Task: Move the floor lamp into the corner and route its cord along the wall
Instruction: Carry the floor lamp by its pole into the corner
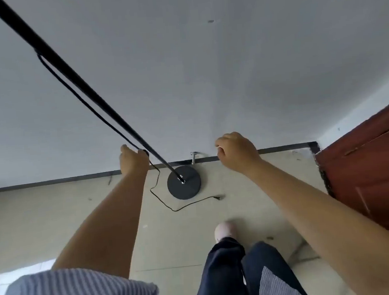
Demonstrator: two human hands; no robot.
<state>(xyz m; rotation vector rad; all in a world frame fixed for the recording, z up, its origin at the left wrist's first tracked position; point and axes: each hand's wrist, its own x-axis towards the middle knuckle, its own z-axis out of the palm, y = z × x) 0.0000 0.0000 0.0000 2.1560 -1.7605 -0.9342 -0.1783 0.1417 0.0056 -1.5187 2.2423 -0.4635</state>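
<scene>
Near the wall, the cord (85,102) is gripped by the left hand (132,159) beside the lamp pole (106,107); the right hand (236,153) is loosely curled, grasping nothing.

Striped short sleeves (79,293), dark trousers (224,273), pale shoe (225,230).

Lamp base (184,182) stands against the wall (206,76) (door (372,168) right).
</scene>
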